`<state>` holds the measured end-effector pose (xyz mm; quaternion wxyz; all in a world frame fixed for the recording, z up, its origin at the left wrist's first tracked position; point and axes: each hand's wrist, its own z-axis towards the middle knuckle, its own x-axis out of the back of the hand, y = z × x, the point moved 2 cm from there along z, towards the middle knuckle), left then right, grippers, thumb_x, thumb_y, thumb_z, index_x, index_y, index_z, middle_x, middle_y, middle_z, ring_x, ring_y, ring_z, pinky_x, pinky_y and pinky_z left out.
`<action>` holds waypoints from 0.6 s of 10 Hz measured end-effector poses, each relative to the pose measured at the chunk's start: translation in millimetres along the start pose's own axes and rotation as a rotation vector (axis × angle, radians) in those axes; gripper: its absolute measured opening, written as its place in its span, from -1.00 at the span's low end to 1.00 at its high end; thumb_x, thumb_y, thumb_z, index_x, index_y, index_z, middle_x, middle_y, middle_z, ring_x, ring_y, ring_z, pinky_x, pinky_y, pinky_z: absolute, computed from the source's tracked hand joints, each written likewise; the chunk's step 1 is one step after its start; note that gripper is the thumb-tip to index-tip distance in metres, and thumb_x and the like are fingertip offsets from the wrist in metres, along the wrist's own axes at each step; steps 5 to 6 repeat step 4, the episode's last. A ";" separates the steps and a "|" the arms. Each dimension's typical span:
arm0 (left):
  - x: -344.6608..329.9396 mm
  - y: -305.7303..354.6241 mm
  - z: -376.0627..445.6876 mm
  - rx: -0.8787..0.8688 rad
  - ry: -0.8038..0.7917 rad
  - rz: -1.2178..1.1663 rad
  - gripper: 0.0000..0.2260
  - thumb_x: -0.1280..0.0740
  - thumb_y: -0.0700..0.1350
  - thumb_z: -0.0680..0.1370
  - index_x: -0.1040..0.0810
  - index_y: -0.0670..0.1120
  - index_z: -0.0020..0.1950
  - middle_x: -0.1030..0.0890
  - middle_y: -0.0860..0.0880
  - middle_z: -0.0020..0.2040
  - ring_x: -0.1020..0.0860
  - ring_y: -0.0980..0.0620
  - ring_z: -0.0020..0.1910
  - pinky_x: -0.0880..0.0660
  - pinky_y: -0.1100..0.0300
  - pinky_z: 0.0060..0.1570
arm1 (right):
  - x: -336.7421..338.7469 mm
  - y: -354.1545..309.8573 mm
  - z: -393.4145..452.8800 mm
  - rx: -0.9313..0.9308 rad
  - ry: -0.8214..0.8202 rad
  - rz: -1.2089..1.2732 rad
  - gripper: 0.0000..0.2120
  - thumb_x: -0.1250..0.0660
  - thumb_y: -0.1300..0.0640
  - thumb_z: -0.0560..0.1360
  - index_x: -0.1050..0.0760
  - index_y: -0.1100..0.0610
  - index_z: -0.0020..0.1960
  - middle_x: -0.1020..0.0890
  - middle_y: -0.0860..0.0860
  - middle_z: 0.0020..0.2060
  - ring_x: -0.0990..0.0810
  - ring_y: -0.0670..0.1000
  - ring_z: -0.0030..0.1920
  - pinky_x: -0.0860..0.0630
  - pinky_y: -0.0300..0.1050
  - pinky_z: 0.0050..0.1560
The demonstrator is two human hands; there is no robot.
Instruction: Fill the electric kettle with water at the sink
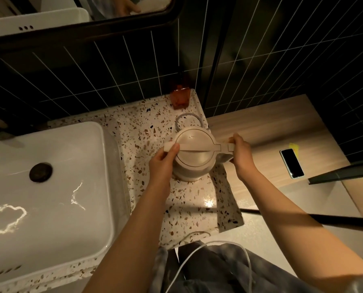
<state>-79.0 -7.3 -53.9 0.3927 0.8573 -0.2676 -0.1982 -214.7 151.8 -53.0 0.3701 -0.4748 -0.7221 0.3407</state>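
Kettle (194, 154) looks matt cream plastic, smooth lid. Counter (146, 123) is glossy speckled terrazzo; sink (75, 144) glossy white ceramic. Ledge off the counter's right edge (267, 127) is pale matt wood grain; wall tiles (113, 66) dark, glazed.

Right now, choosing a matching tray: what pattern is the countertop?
Speckled terrazzo countertop, pale with brown chips; head view.

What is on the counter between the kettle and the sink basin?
Nothing: the head view shows only bare speckled countertop between the kettle and the sink.
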 end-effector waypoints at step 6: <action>25.9 3.6 -40.5 -0.001 0.025 0.020 -0.83 -0.33 -0.28 0.56 -0.68 -0.10 0.05 -0.70 -0.12 0.04 -0.62 0.01 -0.08 -0.57 0.13 0.00 | 34.0 18.1 -70.8 0.342 0.034 -0.156 -0.68 -0.24 0.26 0.59 -0.45 0.20 0.34 -0.56 0.01 0.16 -0.54 -0.04 0.15 -0.44 -0.39 0.07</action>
